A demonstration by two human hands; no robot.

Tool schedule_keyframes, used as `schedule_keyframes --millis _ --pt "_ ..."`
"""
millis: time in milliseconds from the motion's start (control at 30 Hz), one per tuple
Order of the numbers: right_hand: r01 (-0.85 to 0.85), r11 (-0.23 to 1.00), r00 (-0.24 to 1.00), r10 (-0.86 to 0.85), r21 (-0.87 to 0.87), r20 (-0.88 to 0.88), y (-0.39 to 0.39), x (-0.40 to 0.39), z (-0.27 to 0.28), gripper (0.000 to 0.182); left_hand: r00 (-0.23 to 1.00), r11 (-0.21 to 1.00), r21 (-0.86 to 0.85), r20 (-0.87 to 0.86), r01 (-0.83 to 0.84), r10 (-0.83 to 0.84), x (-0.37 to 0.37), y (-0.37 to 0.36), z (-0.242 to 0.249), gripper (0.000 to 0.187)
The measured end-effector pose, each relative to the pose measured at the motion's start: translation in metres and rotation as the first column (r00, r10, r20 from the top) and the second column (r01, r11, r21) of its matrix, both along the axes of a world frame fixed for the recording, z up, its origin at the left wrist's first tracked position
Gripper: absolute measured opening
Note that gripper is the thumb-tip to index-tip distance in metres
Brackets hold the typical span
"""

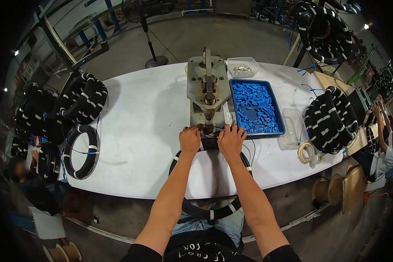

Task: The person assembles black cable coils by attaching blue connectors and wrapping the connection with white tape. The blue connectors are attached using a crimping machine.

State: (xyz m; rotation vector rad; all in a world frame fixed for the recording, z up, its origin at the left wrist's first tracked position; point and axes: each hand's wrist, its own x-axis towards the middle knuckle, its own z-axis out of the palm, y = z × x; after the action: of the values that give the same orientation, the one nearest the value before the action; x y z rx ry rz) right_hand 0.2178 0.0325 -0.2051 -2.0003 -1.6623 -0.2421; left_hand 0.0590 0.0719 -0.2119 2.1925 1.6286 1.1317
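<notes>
In the head view a bench press (pixel 208 89) stands upright on the white table, its ram pointing down between my two hands. My left hand (pixel 190 139) is closed at the left of the press's lower tool, its fingers curled round black cable. On the other side my right hand (pixel 231 140) is closed too, fingertips on the cable close to the tool; a small pale piece shows at them. The exact pinch point is hidden. A coil of black cable (pixel 212 214) with white tape bands hangs from the table edge over my lap, passing beneath both hands.
Right of the press are a blue tray (pixel 284 124) of small blue connectors, a clear box (pixel 243 66) of metal parts and a tape roll (pixel 306 153). Cable coils (pixel 80 150) lie left, and more (pixel 332 120) right. A fan (pixel 156 61) stands behind. People sit at both sides.
</notes>
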Motion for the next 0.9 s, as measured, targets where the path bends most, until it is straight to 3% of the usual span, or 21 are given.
schedule_keyframes --millis 333,833,900 --pt "0.005 0.999 1.0 -0.006 0.052 0.015 0.0005 0.0002 -0.0017 0.02 0.998 0.998 -0.059 -0.053 -0.033 0.03 -0.0002 0.0012 -0.0062 0.023" --pt "0.016 1.0 1.0 -0.016 0.022 0.005 0.0005 -0.0002 0.0002 0.021 0.999 0.999 0.024 -0.025 -0.02 0.021 0.0007 -0.0019 0.0008 0.019" --pt "0.013 0.999 1.0 -0.013 0.036 0.011 0.0003 0.0 -0.0003 0.02 0.997 0.997 -0.06 -0.068 -0.043 0.039 0.0001 -0.0008 -0.003 0.024"
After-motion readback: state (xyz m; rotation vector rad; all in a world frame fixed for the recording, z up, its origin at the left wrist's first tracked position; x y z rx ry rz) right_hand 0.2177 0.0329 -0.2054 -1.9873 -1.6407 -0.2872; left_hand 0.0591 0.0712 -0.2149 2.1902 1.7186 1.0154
